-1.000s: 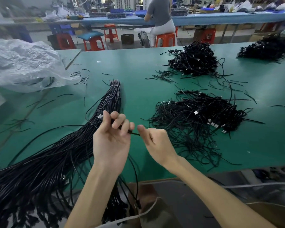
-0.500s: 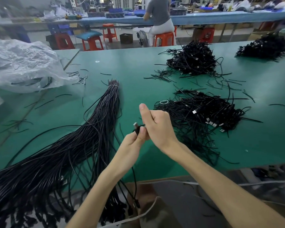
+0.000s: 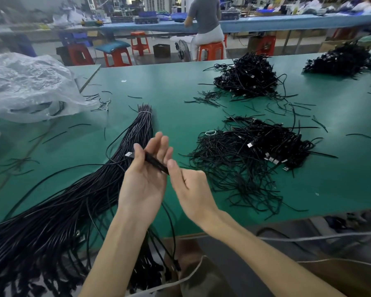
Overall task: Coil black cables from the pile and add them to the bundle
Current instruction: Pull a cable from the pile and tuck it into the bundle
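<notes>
Two hands work one cable above the near edge of the green worktop (image 3: 180,93); farthest left lies a crumpled plastic bag (image 3: 26,86), and beside it a thick sheaf of long black cables (image 3: 107,189) fans from its tied end toward the person; the left hand (image 3: 144,185) is palm up, its fingers (image 3: 161,144) straight and apart, only the thumb pressing the single cable (image 3: 154,162) down just behind its silver plug (image 3: 129,155); the cable crosses the palm to the right hand (image 3: 191,187), whose thumb and forefinger are pinched on it; further right sits the heap of coiled cables (image 3: 251,155), with farther heaps (image 3: 246,80) behind. The hold looks thin; with one thumb anchoring the plug, a firm pull from the right hand could slide the end free; the slack hanging over the worktop edge could snag in the sheaf and drag neighbours out; a loosely wound coil would likely spring open on the heap.
</notes>
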The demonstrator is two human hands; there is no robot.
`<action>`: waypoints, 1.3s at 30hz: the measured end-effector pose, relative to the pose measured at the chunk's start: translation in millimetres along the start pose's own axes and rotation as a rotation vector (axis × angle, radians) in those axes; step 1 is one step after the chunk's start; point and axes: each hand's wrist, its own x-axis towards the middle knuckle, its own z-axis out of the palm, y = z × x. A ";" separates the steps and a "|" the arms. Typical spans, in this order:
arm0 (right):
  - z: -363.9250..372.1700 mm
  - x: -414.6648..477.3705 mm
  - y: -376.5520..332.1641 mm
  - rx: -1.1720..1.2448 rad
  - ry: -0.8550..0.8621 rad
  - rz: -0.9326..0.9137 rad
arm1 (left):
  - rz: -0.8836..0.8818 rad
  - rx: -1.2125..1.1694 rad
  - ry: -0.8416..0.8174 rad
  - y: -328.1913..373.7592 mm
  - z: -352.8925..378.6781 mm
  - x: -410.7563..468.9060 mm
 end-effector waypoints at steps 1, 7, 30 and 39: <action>-1.9 -0.3 1.3 -0.016 -0.011 -0.007 | -0.010 -0.069 0.004 3.4 -0.8 -0.9; -18.4 2.0 9.3 -0.176 -0.110 -0.096 | -0.028 -0.214 0.001 12.4 -11.5 -7.7; -39.4 15.3 -5.6 0.237 -0.153 0.222 | -0.097 0.593 -0.320 13.5 -4.9 -10.1; -29.7 4.0 -7.3 0.099 -0.038 0.053 | 0.246 1.328 -0.172 26.9 0.8 -20.5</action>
